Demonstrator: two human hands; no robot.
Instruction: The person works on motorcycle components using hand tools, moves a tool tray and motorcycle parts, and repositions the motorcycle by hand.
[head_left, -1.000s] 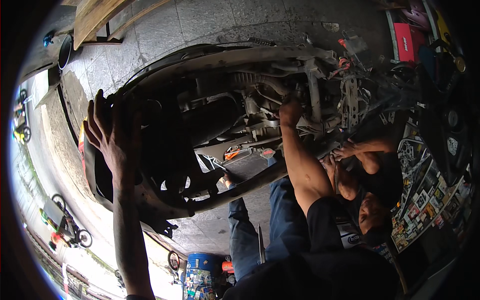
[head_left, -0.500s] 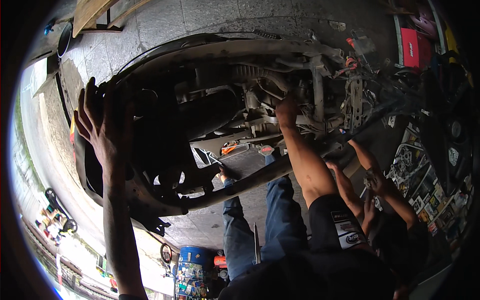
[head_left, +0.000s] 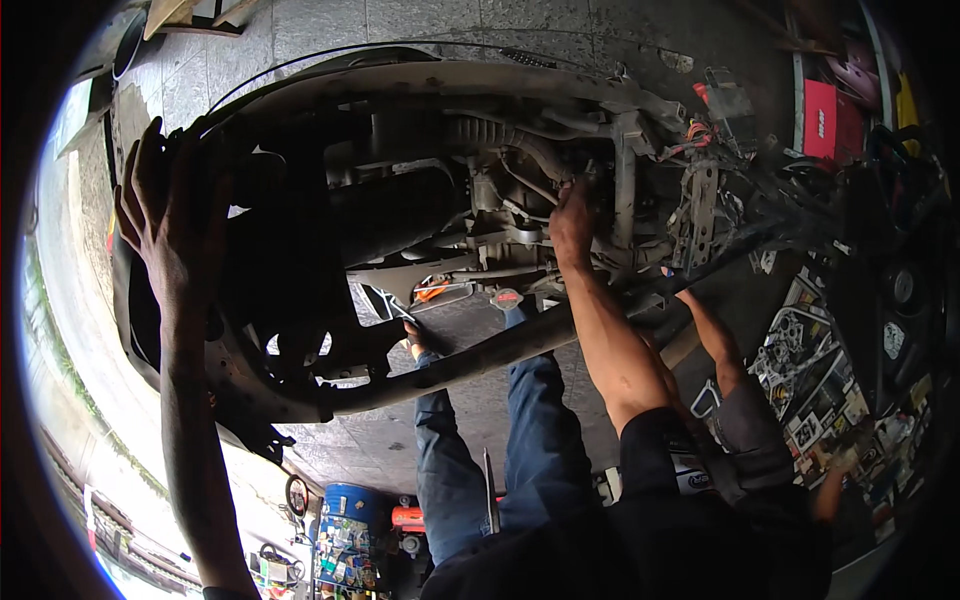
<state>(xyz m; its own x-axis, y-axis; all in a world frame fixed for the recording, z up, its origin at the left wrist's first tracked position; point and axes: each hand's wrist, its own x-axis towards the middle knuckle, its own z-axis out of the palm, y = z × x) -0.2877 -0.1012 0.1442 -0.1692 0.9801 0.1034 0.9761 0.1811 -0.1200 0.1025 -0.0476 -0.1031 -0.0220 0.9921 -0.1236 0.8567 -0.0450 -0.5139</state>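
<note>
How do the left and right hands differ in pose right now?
The left hand is spread at the left end of the vehicle frame; the right hand is curled among the engine parts. The left hand's fingers are extended, the right hand's bent. Both are bare.

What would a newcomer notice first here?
A stripped vehicle frame spans the centre, the left hand spread over its left end, the right hand among the mechanical parts inside. Then come a red box, upper right, and a blue drum, lower edge, left of centre.
</note>
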